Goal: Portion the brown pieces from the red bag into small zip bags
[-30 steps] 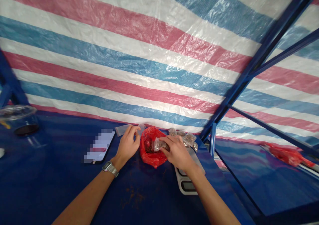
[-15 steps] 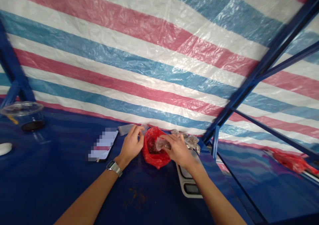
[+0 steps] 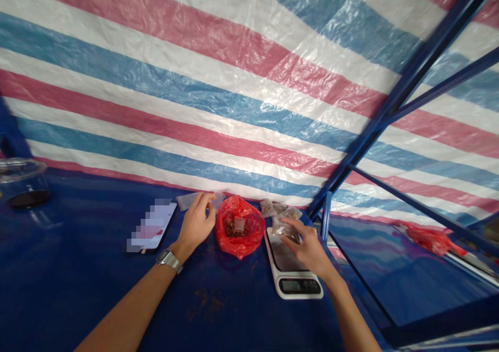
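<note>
Across the blue table from the left stand one clear tub, one phone, then the left hand, curled near clear plastic, its grip impossible to tell. Next come one red bag holding brown pieces and one small cup, three filled packets, and one scale. A fourth packet lies between thumb and fingers of the right hand, pinched over the scale's far end.

The head camera looks forward and slightly down from the near side of the red bag, within arm's reach, taking in blue tabletop around it and striped sheeting beyond.
</note>
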Available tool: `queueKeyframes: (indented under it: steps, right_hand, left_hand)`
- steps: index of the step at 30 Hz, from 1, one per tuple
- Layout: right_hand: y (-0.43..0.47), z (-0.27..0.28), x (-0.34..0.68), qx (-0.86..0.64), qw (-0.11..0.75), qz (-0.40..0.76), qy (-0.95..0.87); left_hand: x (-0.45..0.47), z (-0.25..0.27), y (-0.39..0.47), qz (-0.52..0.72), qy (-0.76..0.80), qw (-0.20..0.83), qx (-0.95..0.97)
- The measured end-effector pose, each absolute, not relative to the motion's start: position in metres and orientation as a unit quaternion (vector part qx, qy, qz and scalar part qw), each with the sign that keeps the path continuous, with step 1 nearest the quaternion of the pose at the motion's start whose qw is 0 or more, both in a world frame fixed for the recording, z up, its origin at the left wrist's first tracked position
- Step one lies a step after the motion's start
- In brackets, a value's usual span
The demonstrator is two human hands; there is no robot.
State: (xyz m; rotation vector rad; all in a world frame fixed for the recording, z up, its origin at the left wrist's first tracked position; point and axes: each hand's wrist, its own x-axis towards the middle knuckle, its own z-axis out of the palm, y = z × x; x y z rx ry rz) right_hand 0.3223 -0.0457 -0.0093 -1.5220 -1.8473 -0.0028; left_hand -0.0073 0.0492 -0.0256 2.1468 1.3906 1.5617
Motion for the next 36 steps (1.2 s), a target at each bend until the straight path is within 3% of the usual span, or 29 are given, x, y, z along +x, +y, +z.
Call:
queueKeyframes:
  steps: [6, 8, 12, 15, 36]
  right_hand:
    - [-0.081, -0.002, 0.360, -0.577, 0.287, 0.069, -0.762]
    - [-0.076, 0.001, 0.371, -0.572, 0.332, 0.088, -0.744]
    - [-0.052, -0.013, 0.393, -0.606, 0.505, 0.043, -0.613]
    - [-0.044, -0.032, 0.401, -0.622, 0.548, 0.002, -0.559]
    - [-0.050, -0.049, 0.392, -0.616, 0.518, -0.046, -0.592]
  left_hand:
    - [-0.006, -0.026, 0.050, 0.506, 0.469, 0.064, 0.721]
    - [-0.006, -0.027, 0.051, 0.505, 0.468, 0.064, 0.722]
    - [-0.008, -0.028, 0.053, 0.509, 0.465, 0.057, 0.722]
    - [-0.010, -0.028, 0.053, 0.507, 0.472, 0.054, 0.720]
    - [-0.011, -0.026, 0.057, 0.509, 0.465, 0.015, 0.724]
